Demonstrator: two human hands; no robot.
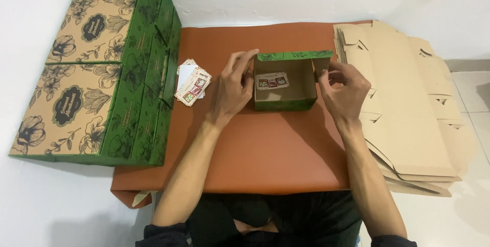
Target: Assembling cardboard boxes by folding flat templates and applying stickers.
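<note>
Now 2 hands (232, 86) (343, 89) hold 1 box (284, 105).

Two bare forearms enter from the lower edge of the frame and run up toward its centre, ending in the left hand (234, 89) and the right hand (345, 92). Neither hand bears a ring, watch, glove or bracelet. Dark, near-black sleeves are pushed up to the elbows, bunched at the lower left and lower right of the frame. Between the arms, at bottom centre, dark clothing covers the lap.
</note>
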